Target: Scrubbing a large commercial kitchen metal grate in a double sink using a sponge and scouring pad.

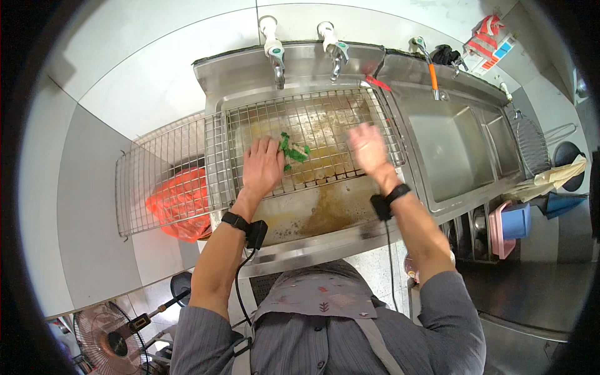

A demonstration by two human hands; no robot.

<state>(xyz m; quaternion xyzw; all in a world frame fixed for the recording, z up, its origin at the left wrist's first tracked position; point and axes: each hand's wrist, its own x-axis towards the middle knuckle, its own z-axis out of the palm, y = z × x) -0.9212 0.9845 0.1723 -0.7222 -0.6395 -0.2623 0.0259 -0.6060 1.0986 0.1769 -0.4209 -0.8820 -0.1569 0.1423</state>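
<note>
My left hand [263, 165] lies palm down on a metal wire rack [330, 134], its fingers close together. Beside its thumb side is a ragged green scrap [295, 153], seemingly worn scouring pad, with some beige material in it. Whether the left fingers grip a wire or the scrap is hidden under the hand. My right hand [369, 146], blurred, is over the right part of the rack with fingers spread and nothing visible in it. The rack lies across a stainless steel sink [286, 225] with brownish, greasy stains. A second rack section [140, 187] reaches past the sink's left edge.
Two taps [277, 65] [336, 58] jut over the sink's back. Right of it is another basin [452, 154] with an orange-sleeved tap [432, 77]. A red plastic bag [180, 204] sits under the left rack. Cables hang from both wrists. A fan [115, 342] stands lower left.
</note>
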